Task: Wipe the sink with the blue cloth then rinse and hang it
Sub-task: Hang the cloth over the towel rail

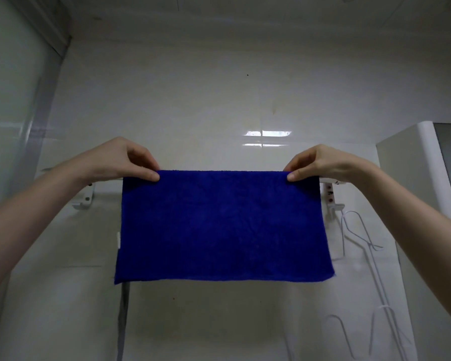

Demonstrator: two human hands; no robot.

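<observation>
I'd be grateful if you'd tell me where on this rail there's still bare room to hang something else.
Little: the blue cloth fills the rail between the left hand and right hand. Only short stubs by each end bracket are bare. The right end is crowded by white wire hangers.

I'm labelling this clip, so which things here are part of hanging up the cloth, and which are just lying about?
Part of the job:
blue cloth
white towel rail
left hand and right hand, pinching the cloth's top corners

Just there:
white wire hangers
white cabinet
tiled wall
</observation>
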